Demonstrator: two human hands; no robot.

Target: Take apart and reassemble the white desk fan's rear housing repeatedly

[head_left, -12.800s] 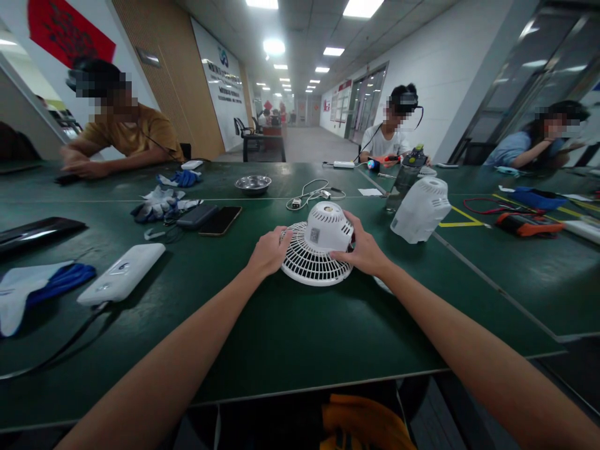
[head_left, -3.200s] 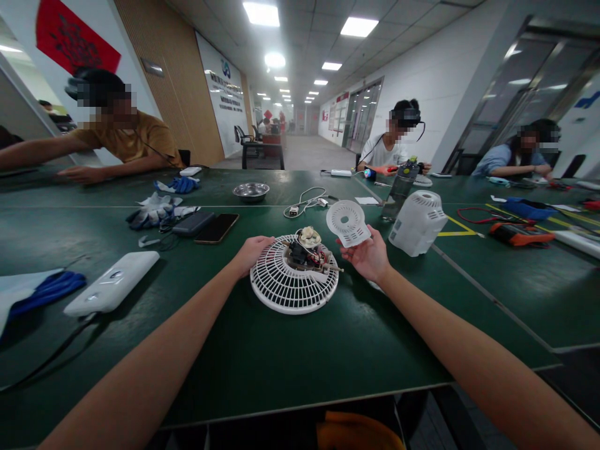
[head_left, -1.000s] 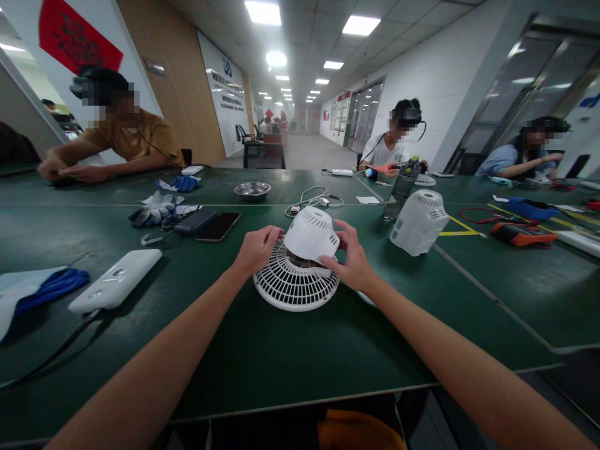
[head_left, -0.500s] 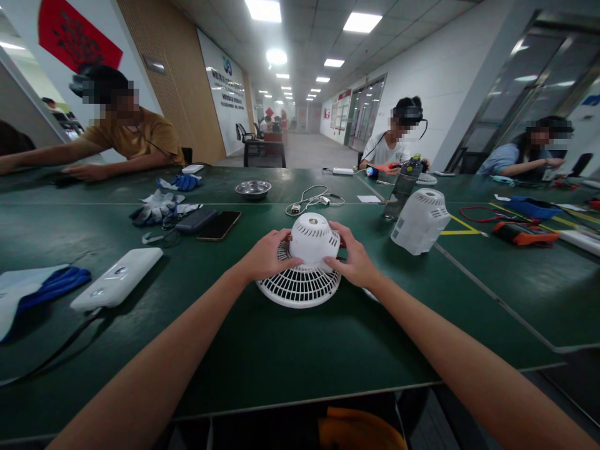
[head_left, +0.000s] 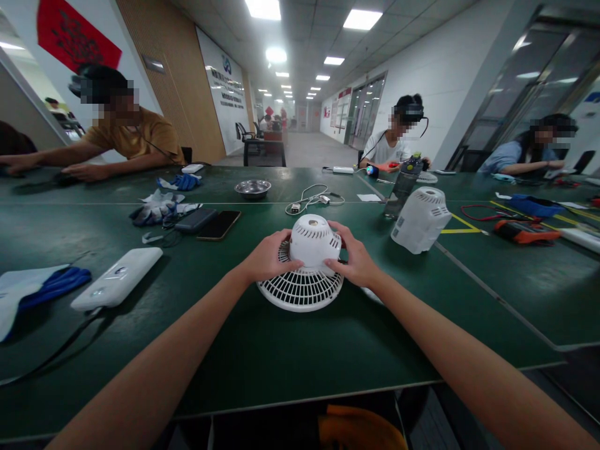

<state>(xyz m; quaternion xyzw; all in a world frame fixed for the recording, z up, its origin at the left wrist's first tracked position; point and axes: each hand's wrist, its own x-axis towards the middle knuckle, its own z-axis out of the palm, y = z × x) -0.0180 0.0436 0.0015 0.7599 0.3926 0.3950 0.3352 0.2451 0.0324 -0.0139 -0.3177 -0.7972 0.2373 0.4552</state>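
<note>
A white fan grille (head_left: 300, 292) lies flat on the green table (head_left: 290, 350) in front of me. A white domed motor cover (head_left: 313, 239) sits on its middle. My left hand (head_left: 269, 255) grips the cover's left side with curled fingers. My right hand (head_left: 354, 256) grips its right side the same way. The motor parts beneath the cover are hidden.
A second white fan housing (head_left: 419, 220) stands to the right. A phone (head_left: 219, 224), power bank (head_left: 194, 220), gloves (head_left: 157, 209), metal bowl (head_left: 252, 187) and white cable (head_left: 312, 195) lie beyond. A white device (head_left: 117, 278) lies left. Other people sit across the table.
The cover was off in my right hand 3.2 s ago, with the motor bare. It has since come down onto the grille, and both hands now hold it seated.
</note>
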